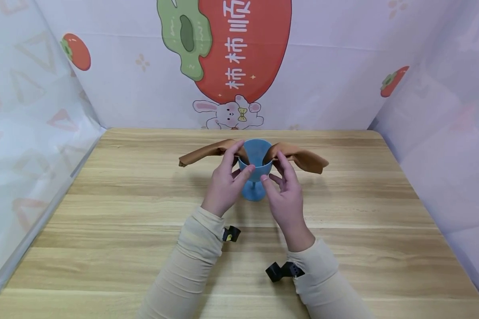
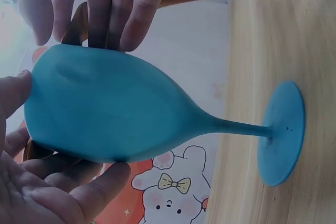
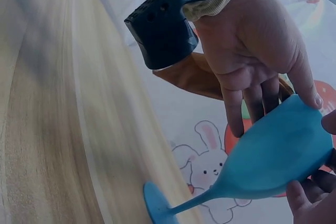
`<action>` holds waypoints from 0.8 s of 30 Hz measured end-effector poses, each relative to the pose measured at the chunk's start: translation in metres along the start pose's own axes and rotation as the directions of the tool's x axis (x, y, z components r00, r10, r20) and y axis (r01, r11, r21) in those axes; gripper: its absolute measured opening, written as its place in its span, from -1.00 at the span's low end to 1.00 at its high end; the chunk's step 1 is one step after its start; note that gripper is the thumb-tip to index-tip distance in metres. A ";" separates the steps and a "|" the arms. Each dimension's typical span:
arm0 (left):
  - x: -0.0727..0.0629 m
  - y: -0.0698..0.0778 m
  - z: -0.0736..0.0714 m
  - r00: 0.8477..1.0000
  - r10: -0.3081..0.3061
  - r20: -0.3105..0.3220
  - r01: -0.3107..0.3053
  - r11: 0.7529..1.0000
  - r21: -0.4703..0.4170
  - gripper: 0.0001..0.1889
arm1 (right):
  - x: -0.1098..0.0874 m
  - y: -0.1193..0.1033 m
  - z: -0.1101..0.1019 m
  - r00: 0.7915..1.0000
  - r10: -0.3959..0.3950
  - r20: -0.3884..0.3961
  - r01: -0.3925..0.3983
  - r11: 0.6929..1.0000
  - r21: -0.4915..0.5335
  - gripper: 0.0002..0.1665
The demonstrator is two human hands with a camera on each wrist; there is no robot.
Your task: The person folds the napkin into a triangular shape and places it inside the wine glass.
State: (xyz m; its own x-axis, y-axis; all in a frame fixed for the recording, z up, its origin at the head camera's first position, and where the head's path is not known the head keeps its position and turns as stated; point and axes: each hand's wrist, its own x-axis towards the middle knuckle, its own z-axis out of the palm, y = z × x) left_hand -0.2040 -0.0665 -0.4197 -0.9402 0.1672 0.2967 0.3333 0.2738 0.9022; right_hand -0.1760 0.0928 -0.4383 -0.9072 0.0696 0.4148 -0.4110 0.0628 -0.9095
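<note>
A blue goblet (image 1: 257,173) stands upright on its round foot near the back of the table. Brown cloth (image 1: 204,152) is tucked into its bowl, and its ends fan out over the rim to left and right. My left hand (image 1: 228,182) holds the bowl's left side, thumb at the front rim and fingers by the cloth. On the opposite side my right hand (image 1: 285,201) holds the bowl, its thumb near the rim and its fingers along the wall under the right cloth wing (image 1: 308,161). The left wrist view shows the goblet's bowl (image 2: 105,103) between both hands.
The wood-grain table (image 1: 115,248) reaches back to a printed backdrop (image 1: 331,84) with a rabbit and red fruit. White printed sheets hang on both sides. A black wrist camera (image 1: 277,271) sits on the right sleeve, another (image 1: 232,233) on the left.
</note>
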 end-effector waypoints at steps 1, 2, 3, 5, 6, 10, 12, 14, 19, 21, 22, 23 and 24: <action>0.000 0.000 0.001 1.000 -0.002 -0.004 0.002 1.000 0.002 -0.36 | 0.000 0.000 0.000 1.000 0.001 0.004 -0.001 1.000 0.001 -0.23; 0.000 0.000 0.001 1.000 -0.008 -0.008 0.008 1.000 0.004 -0.36 | 0.001 0.000 -0.001 1.000 0.002 0.008 -0.002 1.000 0.002 -0.23; 0.000 0.000 0.002 1.000 -0.012 -0.012 0.012 1.000 0.006 -0.36 | 0.001 0.000 -0.001 1.000 0.004 0.010 -0.004 1.000 0.005 -0.23; 0.000 0.000 0.002 1.000 -0.016 -0.019 0.016 1.000 0.009 -0.36 | 0.002 0.001 -0.002 1.000 0.009 0.016 -0.009 1.000 0.004 -0.22; 0.000 0.001 0.003 1.000 -0.017 -0.021 0.018 1.000 0.011 -0.36 | 0.003 0.001 -0.002 1.000 0.010 0.018 -0.010 1.000 0.003 -0.22; 0.000 0.002 0.003 1.000 -0.015 -0.026 0.015 1.000 0.024 -0.35 | 0.003 0.002 -0.003 1.000 0.012 0.024 -0.012 1.000 0.010 -0.22; 0.000 0.002 0.003 1.000 -0.009 -0.026 0.010 0.999 0.034 -0.36 | 0.003 0.002 -0.003 1.000 0.016 0.026 -0.016 1.000 0.012 -0.22; -0.001 0.002 0.003 1.000 -0.005 -0.023 0.006 0.999 0.044 -0.36 | 0.003 0.002 -0.004 0.999 0.018 0.028 -0.019 1.000 0.011 -0.22; -0.001 0.002 0.002 1.000 -0.001 -0.009 0.002 0.998 0.056 -0.36 | 0.004 0.001 -0.004 0.999 0.032 0.037 -0.032 0.999 0.002 -0.21; -0.001 0.002 0.002 1.000 -0.001 -0.006 0.002 0.998 0.065 -0.35 | 0.003 0.000 -0.005 0.998 0.039 0.042 -0.039 0.999 0.002 -0.21; -0.002 0.001 0.001 1.000 0.001 -0.005 -0.001 0.997 0.073 -0.34 | 0.003 0.000 -0.005 0.998 0.042 0.044 -0.042 0.999 0.001 -0.21; -0.002 0.001 0.001 1.000 0.004 -0.004 -0.003 0.997 0.083 -0.34 | 0.003 0.000 -0.005 0.998 0.043 0.046 -0.043 0.999 0.001 -0.21; -0.001 0.000 0.000 1.000 0.008 -0.002 -0.008 0.996 0.093 -0.34 | 0.003 0.000 -0.005 0.998 0.043 0.050 -0.043 0.999 0.000 -0.21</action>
State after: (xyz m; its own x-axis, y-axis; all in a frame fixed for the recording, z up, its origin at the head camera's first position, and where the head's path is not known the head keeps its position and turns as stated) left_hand -0.2028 -0.0664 -0.4204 -0.9378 0.1672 0.3044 0.3455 0.3592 0.8670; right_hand -0.1782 0.0976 -0.4366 -0.9275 0.0227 0.3732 -0.3713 0.0599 -0.9266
